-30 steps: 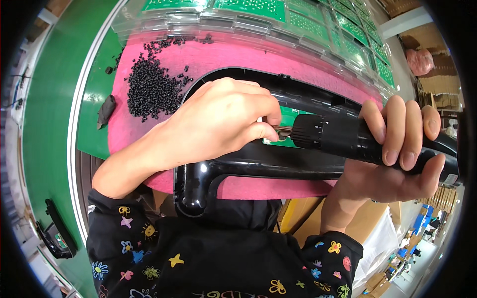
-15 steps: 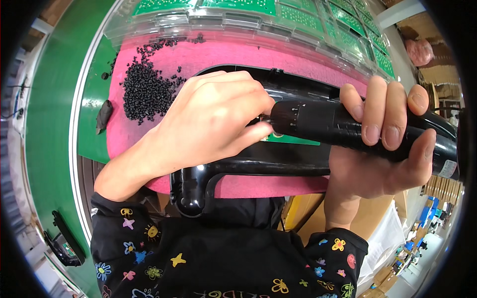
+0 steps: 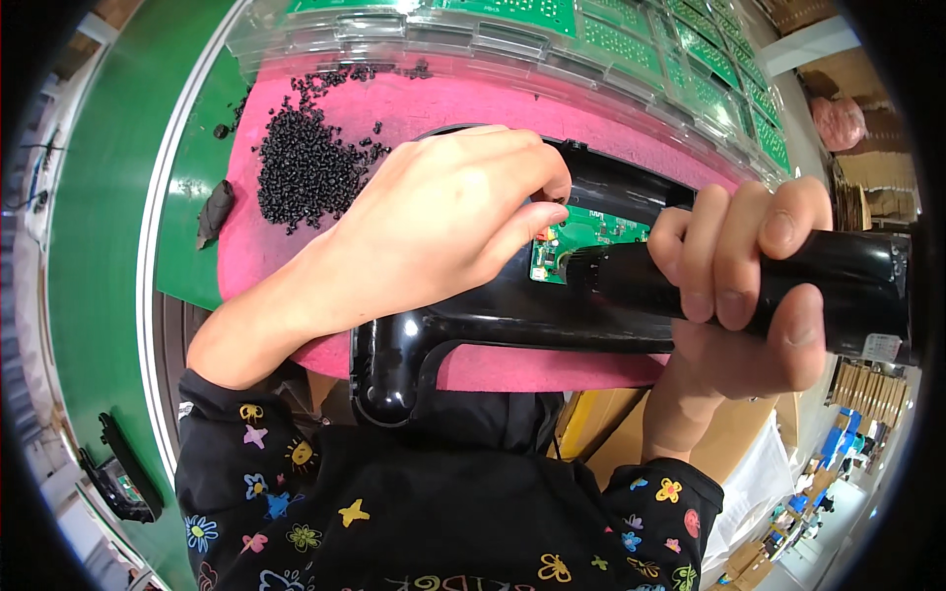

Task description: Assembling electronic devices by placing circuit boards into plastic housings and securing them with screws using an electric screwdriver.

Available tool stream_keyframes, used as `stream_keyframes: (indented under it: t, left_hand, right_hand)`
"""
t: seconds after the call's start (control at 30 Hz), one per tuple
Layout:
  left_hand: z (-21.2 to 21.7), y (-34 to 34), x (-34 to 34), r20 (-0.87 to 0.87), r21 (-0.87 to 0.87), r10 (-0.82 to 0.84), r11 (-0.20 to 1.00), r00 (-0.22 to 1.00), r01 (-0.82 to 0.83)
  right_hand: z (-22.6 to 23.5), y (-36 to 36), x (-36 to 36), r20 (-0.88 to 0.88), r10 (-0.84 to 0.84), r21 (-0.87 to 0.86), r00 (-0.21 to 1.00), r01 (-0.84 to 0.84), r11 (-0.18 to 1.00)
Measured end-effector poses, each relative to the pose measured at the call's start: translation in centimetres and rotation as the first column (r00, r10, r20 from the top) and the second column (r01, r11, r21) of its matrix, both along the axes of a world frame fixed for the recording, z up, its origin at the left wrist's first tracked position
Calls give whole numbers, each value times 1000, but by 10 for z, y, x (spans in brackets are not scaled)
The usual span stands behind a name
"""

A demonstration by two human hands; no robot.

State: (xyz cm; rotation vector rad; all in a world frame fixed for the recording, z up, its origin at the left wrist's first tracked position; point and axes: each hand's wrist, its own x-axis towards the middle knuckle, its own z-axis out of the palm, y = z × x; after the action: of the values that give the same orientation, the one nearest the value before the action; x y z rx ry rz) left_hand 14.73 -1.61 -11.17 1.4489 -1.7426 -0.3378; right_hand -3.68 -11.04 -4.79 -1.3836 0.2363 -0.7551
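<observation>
My right hand point(image 3: 754, 266) is wrapped round a black electric screwdriver point(image 3: 857, 286), which slants with its front end to the left. Its tip is close above the lower left part of a green circuit board point(image 3: 601, 225); whether it touches a screw I cannot tell. The board lies inside a long black plastic housing point(image 3: 532, 320) with a short leg at its left end. My left hand point(image 3: 463, 202) rests over the housing's left part, thumb and forefinger curled together at the board's upper left corner. What they pinch, if anything, is hidden.
A heap of small black screws point(image 3: 305, 167) lies on the pink mat point(image 3: 258, 258), left of the housing. Behind it stands a clear plastic tray point(image 3: 473, 61) with several green boards. A dark scrap point(image 3: 214, 213) sits on the green table, and another black part point(image 3: 126, 473) at far left.
The screwdriver's tip has swung away from my left fingers, down and right over the circuit board. My left hand has shifted slightly, so more of the board shows.
</observation>
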Motion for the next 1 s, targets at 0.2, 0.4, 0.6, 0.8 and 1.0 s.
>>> stream_keyframes:
  t: [0.2,0.4,0.6,0.8,1.0]
  left_hand:
    - [-2,3,0,3,0,4,1000,1000,-4]
    - [-7,5,4,-19,28,-77,997,997,78]
    - [-7,5,5,-46,23,-142,989,989,143]
    - [-7,6,7,-6,57,-263,963,965,262]
    - [-7,2,3,68,-16,-236,971,969,238]
  right_hand:
    - [-10,3,12,53,161,-44,986,-158,986]
    - [-10,-2,20,30,269,-25,963,-269,963]
    - [-8,2,21,-59,203,-37,977,-205,978]
    - [-19,-11,13,196,110,35,974,-119,992]
    - [-5,-13,-1,511,20,226,859,-156,961]
